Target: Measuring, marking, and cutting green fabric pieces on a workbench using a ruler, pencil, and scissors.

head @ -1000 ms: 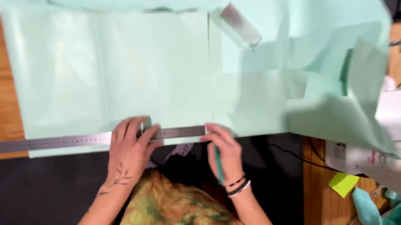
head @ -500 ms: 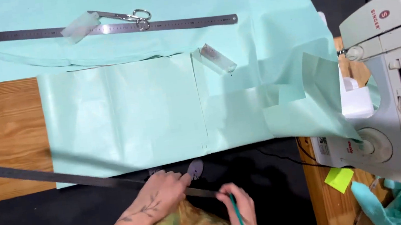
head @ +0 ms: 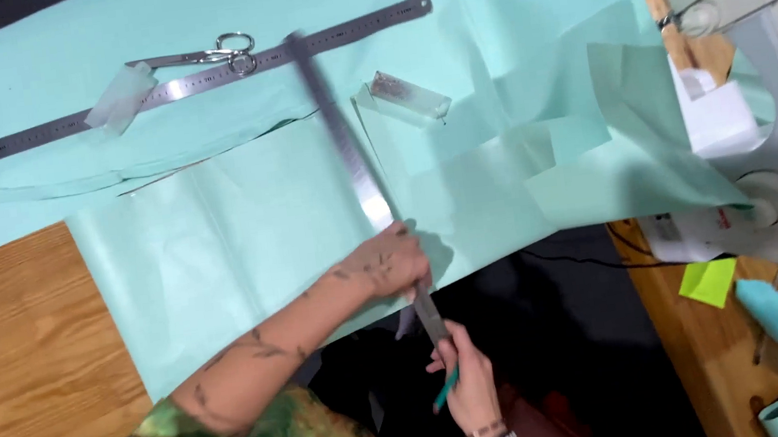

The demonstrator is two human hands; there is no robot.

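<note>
- right hand (head: pixel 471 380) closed on near end of metal ruler (head: pixel 360 178), teal pencil (head: pixel 448 392) tucked in fingers
- left hand (head: pixel 394 262) clasps ruler just above
- ruler's long axis runs near-to-far, tilted left, over mint fabric (head: pixel 242 216), toward scissors (head: pixel 219 54)

A long ruler (head: pixel 359 168) lay slantwise across the paper sheet (head: pixel 243 225) on the desk (head: pixel 14 359). Behind it lay a second ruler (head: pixel 38 136) with scissors (head: pixel 205 56) on it. The sewing machine (head: pixel 777 106) stood at the right.
</note>
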